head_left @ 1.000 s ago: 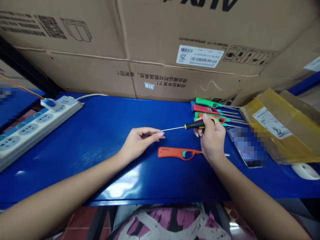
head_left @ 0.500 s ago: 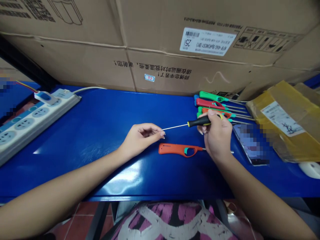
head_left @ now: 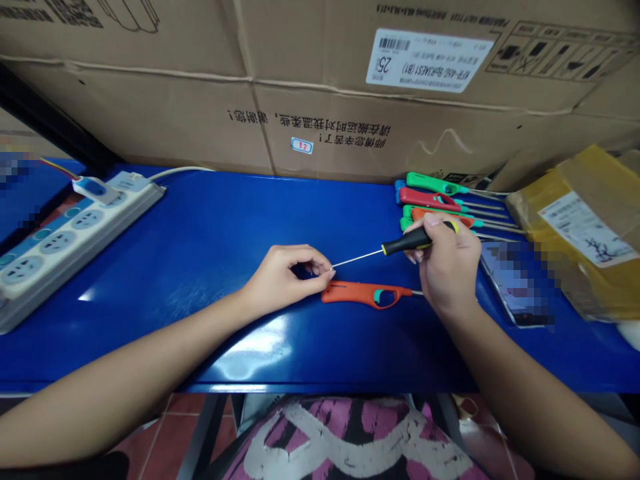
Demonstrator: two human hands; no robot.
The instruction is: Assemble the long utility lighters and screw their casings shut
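Note:
My right hand [head_left: 445,263] grips the black handle of a thin screwdriver [head_left: 395,246], whose metal shaft points left and slightly down. My left hand [head_left: 285,277] pinches its fingertips together at the shaft's tip, just above the left end of an orange stick lighter [head_left: 363,293]. What the pinched fingers hold is too small to make out. The lighter lies flat on the blue table [head_left: 215,233], its metal nozzle hidden under my right hand.
Several green, red and orange stick lighters [head_left: 435,200] lie in a row behind my right hand. A phone [head_left: 520,283] and a yellow-taped parcel [head_left: 580,230] sit to the right. A white power strip [head_left: 65,243] lies at left. Large cardboard boxes [head_left: 325,87] line the back.
Both hands have dropped towards the orange lighter. The screwdriver tip has tilted down to the lighter's left end, and my left fingers have closed round the tip.

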